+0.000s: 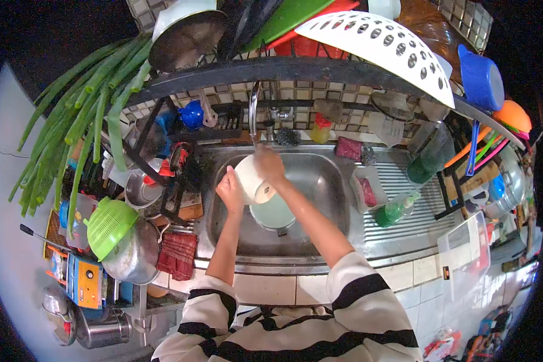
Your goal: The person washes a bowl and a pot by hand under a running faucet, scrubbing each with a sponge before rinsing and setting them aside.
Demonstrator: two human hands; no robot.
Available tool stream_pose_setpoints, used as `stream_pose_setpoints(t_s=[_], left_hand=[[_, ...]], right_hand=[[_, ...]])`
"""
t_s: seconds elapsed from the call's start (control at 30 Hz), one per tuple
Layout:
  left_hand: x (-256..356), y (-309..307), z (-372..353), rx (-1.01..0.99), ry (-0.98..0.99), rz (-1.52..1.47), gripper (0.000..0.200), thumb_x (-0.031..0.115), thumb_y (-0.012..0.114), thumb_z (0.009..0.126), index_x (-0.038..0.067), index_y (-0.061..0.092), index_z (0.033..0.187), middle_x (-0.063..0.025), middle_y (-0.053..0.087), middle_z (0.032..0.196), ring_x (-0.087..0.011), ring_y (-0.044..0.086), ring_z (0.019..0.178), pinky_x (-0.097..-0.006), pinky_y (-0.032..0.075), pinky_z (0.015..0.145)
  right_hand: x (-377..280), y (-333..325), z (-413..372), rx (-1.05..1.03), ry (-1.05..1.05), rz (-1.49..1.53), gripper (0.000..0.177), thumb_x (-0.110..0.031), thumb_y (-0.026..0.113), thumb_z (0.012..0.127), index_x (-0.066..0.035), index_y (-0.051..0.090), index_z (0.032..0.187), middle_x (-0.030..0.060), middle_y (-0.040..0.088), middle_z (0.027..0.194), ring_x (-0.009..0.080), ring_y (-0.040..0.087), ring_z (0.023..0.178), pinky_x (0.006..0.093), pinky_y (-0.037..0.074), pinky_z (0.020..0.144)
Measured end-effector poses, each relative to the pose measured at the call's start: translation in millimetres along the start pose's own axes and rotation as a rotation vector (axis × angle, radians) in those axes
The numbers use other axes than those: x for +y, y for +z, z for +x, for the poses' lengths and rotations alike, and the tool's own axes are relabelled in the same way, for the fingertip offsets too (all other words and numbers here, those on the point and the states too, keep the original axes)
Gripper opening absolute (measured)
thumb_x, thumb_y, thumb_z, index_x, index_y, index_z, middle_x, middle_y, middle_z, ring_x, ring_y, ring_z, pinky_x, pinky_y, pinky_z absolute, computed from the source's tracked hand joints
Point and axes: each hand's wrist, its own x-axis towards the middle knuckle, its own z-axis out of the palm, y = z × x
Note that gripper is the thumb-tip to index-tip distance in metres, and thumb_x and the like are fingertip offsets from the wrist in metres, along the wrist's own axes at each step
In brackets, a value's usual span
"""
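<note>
My left hand [228, 192] grips the side of a cream-white bowl [248, 177], which is tilted over the sink [320, 232] under the tap [253, 111]. A small dark mark shows near its lower rim. Against the bowl's upper right side is my right hand [269, 166]; its fingers are smeared by motion, so whether it holds anything is hidden. Below the bowl, a round pale container [273, 215] sits in the basin and looks filled with water.
A black rack [308, 70] with a white perforated basket [392, 45] spans above the sink. Green onions [84, 102] hang at left above a green colander [111, 222]. A green soap bottle [397, 209] stands on the ridged drainboard [404, 238]. A red cloth [177, 254] lies left.
</note>
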Motion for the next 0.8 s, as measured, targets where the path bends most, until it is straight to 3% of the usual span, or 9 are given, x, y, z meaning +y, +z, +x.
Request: stream_pose_setpoints(t_s=[0.03, 0.13, 0.27, 0.4, 0.47, 0.57, 0.63, 0.73, 0.8], left_hand=[[-8, 3, 0, -0.017, 0.019, 0.011, 0.045, 0.027, 0.047, 0.088, -0.001, 0.039, 0.053, 0.0025, 0.032, 0.048, -0.0068, 0.027, 0.050, -0.0301, 0.024, 0.042], [-5, 4, -5, -0.034, -0.034, -0.052, 0.045, 0.027, 0.046, 0.089, -0.001, 0.044, 0.054, 0.0030, 0.037, 0.049, -0.0057, 0.030, 0.050, -0.0280, 0.027, 0.042], [-10, 5, -4, 0.000, -0.267, -0.433, 0.039, 0.030, 0.044, 0.090, -0.003, 0.059, 0.075, -0.0038, 0.058, 0.068, -0.0099, 0.051, 0.060, -0.0250, 0.043, 0.056], [-14, 11, 0, 0.035, -0.492, -0.689, 0.041, 0.031, 0.040, 0.090, -0.006, 0.057, 0.092, -0.0100, 0.061, 0.089, -0.0181, 0.059, 0.077, -0.0295, 0.047, 0.069], [-31, 16, 3, 0.046, -0.556, -0.718, 0.041, 0.031, 0.039, 0.090, -0.006, 0.056, 0.093, -0.0101, 0.060, 0.090, -0.0179, 0.058, 0.079, -0.0301, 0.046, 0.071], [-61, 28, 15, -0.246, -0.520, -0.442, 0.038, 0.028, 0.039, 0.088, -0.006, 0.055, 0.096, -0.0130, 0.061, 0.092, -0.0222, 0.059, 0.083, -0.0318, 0.045, 0.075], [-50, 39, 19, -0.375, 0.012, 0.216, 0.031, 0.027, 0.041, 0.087, 0.005, 0.056, 0.103, -0.0128, 0.060, 0.096, -0.0230, 0.058, 0.085, -0.0307, 0.044, 0.075], [2, 45, 26, -0.739, 0.557, 0.329, 0.027, 0.025, 0.046, 0.086, 0.008, 0.056, 0.104, -0.0137, 0.060, 0.095, -0.0248, 0.057, 0.086, -0.0316, 0.043, 0.076], [6, 40, 30, -0.772, 0.493, 0.268, 0.025, 0.023, 0.047, 0.085, 0.010, 0.056, 0.104, -0.0153, 0.059, 0.095, -0.0265, 0.057, 0.087, -0.0322, 0.044, 0.076]], right_hand=[[-9, 0, -7, 0.141, -0.410, -0.394, 0.034, -0.030, 0.043, 0.081, -0.001, 0.056, 0.094, 0.0177, 0.058, 0.088, 0.0367, 0.058, 0.076, 0.0420, 0.046, 0.073], [-24, -19, -26, 0.226, -0.384, -0.211, 0.035, -0.030, 0.048, 0.079, -0.001, 0.056, 0.097, 0.0146, 0.059, 0.095, 0.0347, 0.058, 0.073, 0.0376, 0.048, 0.070], [52, 10, 10, -0.155, 0.560, 0.633, 0.047, -0.045, 0.039, 0.085, -0.004, 0.061, 0.095, 0.0185, 0.061, 0.094, 0.0289, 0.059, 0.079, 0.0348, 0.046, 0.071], [70, 13, -22, -0.146, 0.776, 1.175, 0.043, -0.035, 0.041, 0.085, 0.004, 0.055, 0.097, 0.0144, 0.059, 0.092, 0.0232, 0.060, 0.076, 0.0347, 0.048, 0.072], [73, 31, -31, 0.211, 0.857, 1.533, 0.045, -0.036, 0.042, 0.084, 0.005, 0.056, 0.095, 0.0151, 0.060, 0.089, 0.0254, 0.059, 0.076, 0.0351, 0.047, 0.070], [65, 11, -42, 0.437, 0.947, 1.091, 0.050, -0.040, 0.042, 0.082, 0.007, 0.060, 0.085, 0.0189, 0.061, 0.084, 0.0277, 0.058, 0.076, 0.0379, 0.044, 0.072], [83, 22, -43, 0.448, 0.919, 0.932, 0.048, -0.038, 0.043, 0.081, 0.007, 0.060, 0.080, 0.0194, 0.061, 0.081, 0.0279, 0.058, 0.075, 0.0385, 0.044, 0.072], [83, 20, -43, 0.443, 0.880, 0.684, 0.047, -0.036, 0.044, 0.080, 0.008, 0.059, 0.071, 0.0200, 0.061, 0.073, 0.0287, 0.059, 0.073, 0.0394, 0.044, 0.071], [80, 18, -40, 0.429, 0.869, 0.601, 0.047, -0.035, 0.044, 0.080, 0.008, 0.059, 0.067, 0.0201, 0.060, 0.070, 0.0292, 0.060, 0.073, 0.0397, 0.044, 0.070]])
